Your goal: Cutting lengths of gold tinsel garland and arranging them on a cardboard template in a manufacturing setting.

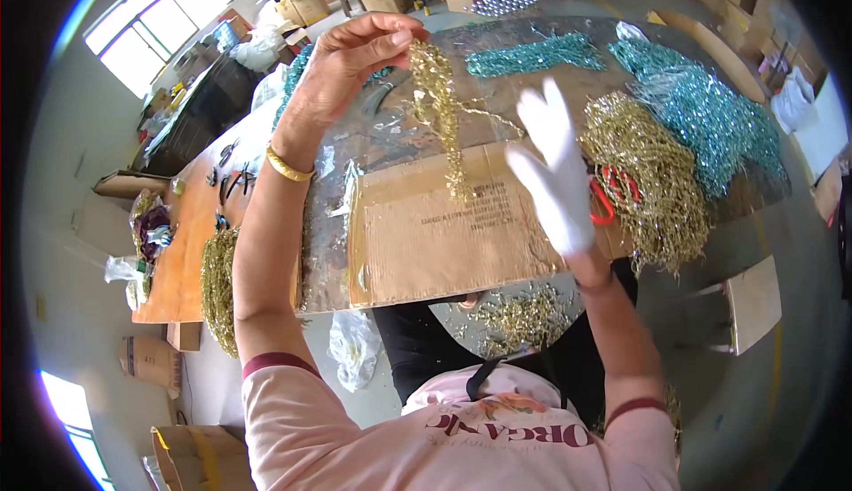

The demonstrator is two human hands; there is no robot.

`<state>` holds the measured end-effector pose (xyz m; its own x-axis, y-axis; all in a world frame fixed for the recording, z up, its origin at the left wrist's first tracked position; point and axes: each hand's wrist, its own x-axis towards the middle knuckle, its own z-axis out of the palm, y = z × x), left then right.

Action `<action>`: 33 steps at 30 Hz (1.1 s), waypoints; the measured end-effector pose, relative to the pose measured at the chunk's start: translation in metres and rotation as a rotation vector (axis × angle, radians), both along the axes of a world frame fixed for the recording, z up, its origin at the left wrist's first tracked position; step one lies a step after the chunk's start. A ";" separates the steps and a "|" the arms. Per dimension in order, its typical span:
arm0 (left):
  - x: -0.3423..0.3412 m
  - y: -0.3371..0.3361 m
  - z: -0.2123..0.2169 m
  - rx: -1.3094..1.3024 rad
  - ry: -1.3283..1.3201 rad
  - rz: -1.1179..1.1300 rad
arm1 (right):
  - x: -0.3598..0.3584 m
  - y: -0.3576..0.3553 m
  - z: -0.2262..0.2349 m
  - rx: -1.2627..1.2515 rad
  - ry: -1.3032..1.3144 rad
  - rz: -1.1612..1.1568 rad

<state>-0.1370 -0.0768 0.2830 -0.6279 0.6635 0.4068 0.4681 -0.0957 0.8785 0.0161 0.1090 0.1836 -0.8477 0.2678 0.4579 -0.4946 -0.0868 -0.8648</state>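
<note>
Pinching the top of a gold tinsel strand [441,109], your left hand [342,61] is raised at roughly 11 o'clock in the view, thumb and fingertips pressed together on the strand's upper end. The strand hangs free from that pinch down to the flattened cardboard sheet [435,234] covering the table, its lower end at or just above the board. Your right hand [555,172], in a white glove, sits at about 2 o'clock from the strand's tip, fingers spread and holding nothing; motion blur softens its outline.

Risks from this position:
- The pinch covers only a small part of the strand. A loosened thumb would likely drop it onto the cardboard.
- A thin thread-like offshoot runs from the strand toward 3 o'clock. It could snag on the gloved fingers or on the gold tinsel pile [643,176] just beyond them.
- Red-handled scissors [612,194] lie partly under that pile, close to the right hand; a blind reach could meet the blades.
- The teal tinsel pile [710,109] at 1 o'clock touches the gold pile, so colours may mix.

Limits of view: the right palm is turned away, the scissor blades are buried, and the table edge nearest you is hidden by your own body. Loose gold scraps [519,318] lie on your lap.
</note>
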 end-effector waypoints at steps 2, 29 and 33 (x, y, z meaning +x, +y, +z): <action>0.016 0.015 0.006 -0.072 0.092 -0.065 | -0.041 -0.013 0.022 0.227 0.163 -0.076; 0.153 -0.194 -0.236 -0.439 -0.447 0.587 | 0.073 0.092 -0.144 0.971 -0.219 0.158; 0.143 -0.198 -0.256 -0.475 -0.313 0.563 | 0.058 0.085 -0.162 1.289 -0.096 -0.068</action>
<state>0.0062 -0.2752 0.0269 -0.9584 0.2709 -0.0897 0.0600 0.4987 0.8647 0.0746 0.1943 0.0214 -0.8935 -0.2749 0.3551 -0.3967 0.8538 -0.3373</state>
